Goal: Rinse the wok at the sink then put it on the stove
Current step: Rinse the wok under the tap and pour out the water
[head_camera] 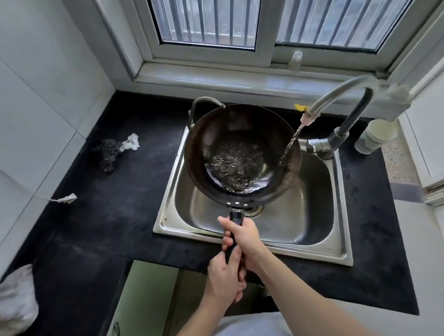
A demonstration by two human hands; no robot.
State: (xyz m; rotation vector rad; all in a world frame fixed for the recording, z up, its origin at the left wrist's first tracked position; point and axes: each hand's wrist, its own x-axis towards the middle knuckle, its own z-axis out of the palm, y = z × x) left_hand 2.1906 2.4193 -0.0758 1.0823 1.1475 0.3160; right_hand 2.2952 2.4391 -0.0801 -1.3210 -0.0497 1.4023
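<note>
A dark round wok (239,130) hangs over the steel sink (321,229), with a metal loop handle at its far rim and water pooled in its bottom. Its black long handle points toward me. My right hand (245,240) grips that handle nearer the wok. My left hand (224,279) grips the handle's end just behind it. A curved faucet (341,93) at the right pours a thin stream of water onto the wok's right inner wall. No stove is in view.
Black countertop (101,214) surrounds the sink. A dark scouring pad (108,154) and a white crumpled scrap (131,142) lie on it at the left. A white plug on a cord (66,198) lies further left. A window stands behind the sink.
</note>
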